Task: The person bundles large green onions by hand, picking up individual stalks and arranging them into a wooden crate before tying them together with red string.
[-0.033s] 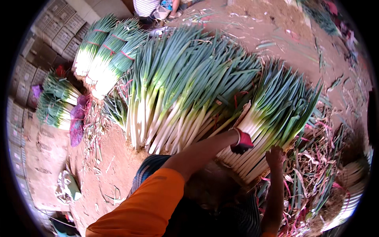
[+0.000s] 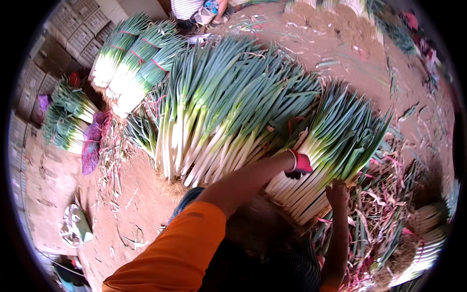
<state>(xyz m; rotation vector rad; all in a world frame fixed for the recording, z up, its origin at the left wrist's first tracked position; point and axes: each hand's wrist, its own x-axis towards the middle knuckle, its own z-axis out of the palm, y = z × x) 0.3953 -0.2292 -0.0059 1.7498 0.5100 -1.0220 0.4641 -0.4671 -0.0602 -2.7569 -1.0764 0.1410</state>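
A wide batch of long green onions [image 2: 316,171] lies in front of me on the right, white stems toward me and green tops away. My left hand [image 2: 299,164], in a red glove with dark fingertips, rests on the white stems with its fingers curled. Anything inside its curl is hidden. At the right edge of the batch is my bare right hand [image 2: 337,192], its fingers bent in against the outer stalks; what they hold cannot be made out. A shallow tray edge [image 2: 300,227] shows under the stem ends.
A larger heap of loose green onions [image 2: 228,112] lies to the left. Tied bundles [image 2: 138,61] are stacked beyond it. Trimmed leaves and pink ties [image 2: 372,214] litter the right side, near another bundle [image 2: 428,243]. A seated person [image 2: 204,10] is at the far edge.
The view has shifted slightly. Both hands keep nearly the same places on the green onions, the left glove curled on the stems and the right at the edge.
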